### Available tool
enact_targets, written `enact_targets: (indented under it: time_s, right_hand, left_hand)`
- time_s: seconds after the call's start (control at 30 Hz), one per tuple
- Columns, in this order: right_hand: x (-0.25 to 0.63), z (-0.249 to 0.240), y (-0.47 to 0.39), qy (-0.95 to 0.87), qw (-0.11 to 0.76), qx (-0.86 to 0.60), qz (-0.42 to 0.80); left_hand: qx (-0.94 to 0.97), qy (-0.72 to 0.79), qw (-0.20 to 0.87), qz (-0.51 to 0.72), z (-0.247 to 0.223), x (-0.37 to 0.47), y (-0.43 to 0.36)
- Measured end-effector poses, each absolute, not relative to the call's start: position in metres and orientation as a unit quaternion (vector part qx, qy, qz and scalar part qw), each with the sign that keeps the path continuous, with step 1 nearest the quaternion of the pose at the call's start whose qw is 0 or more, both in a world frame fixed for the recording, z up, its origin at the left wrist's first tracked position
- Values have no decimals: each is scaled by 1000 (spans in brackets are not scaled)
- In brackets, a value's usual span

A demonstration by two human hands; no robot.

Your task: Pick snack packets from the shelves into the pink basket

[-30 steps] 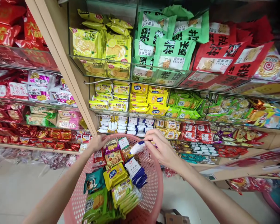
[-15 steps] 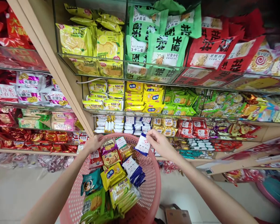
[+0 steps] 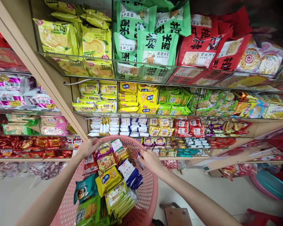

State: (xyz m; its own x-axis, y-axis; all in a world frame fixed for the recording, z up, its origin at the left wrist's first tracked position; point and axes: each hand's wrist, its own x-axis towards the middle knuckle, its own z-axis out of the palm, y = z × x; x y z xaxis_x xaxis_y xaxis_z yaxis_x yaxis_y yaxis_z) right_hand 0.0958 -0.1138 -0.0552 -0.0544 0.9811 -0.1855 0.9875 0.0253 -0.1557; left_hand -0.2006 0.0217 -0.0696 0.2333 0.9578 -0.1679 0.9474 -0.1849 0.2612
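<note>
At six o'clock, below glass-and-wood shelves [image 3: 193,158], your round, perforated pink plastic basket [image 3: 152,194] holds neat groups of wrapped packets, among them a glossy green packet [image 3: 88,211] at seven o'clock and a teal packet [image 3: 85,188] at nine. Your left hand [image 3: 91,147] is curled over its rim at eleven o'clock. Your right hand [image 3: 149,159], at two, pinches a small blue-and-white packet [image 3: 140,161], mostly hidden, near the blue-and-white stack [image 3: 130,173]. Filling looks well along; this packet is not yet laid down, and how many remain you cannot tell.
</note>
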Motion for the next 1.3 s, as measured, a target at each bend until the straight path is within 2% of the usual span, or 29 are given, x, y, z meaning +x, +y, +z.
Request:
enact_targets:
  time_s: [0.43,1.3]
  right_hand:
    - [86,-68,-121,711,68,678,-173]
    - [78,-72,-114,703,112,678,-181]
  left_hand:
    - [764,623,165,27,-76,-204,25]
    - [771,613,167,25,-71,-202,24]
